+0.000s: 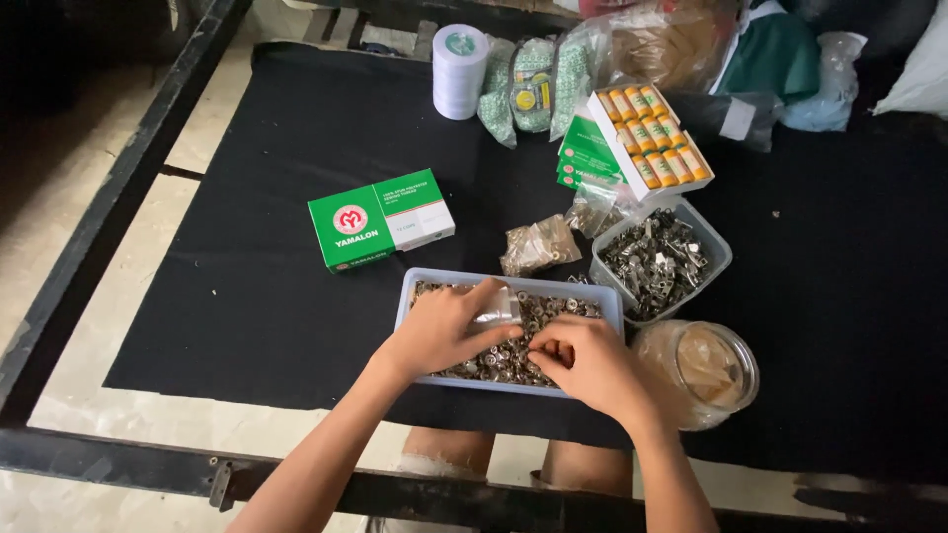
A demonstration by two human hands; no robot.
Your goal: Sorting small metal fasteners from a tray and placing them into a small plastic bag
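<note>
**Both hands at work over a tray of metal fasteners**

Just beyond the pale blue tray (408,306) of small metal pieces, a green and white box (380,218) lies to its far left on the black cloth (276,148). A small clear bag of metal parts (538,245) sits right behind the tray, and a clear tub of larger metal clips (660,259) touches its far right corner. A plastic jar (701,370) lies on its side just right of the tray. Farther back stand a roll of white tape (459,71), packets and an open box of orange-capped spools (652,138).

The cloth covers a dark metal-framed table over a pale floor.

The left hand (439,331) grips a small clear bag (497,308) above the tray. The right hand (588,360) pinches, fingers curled, among the metal pieces (513,360) at the tray's near side; what it holds cannot be told.
</note>
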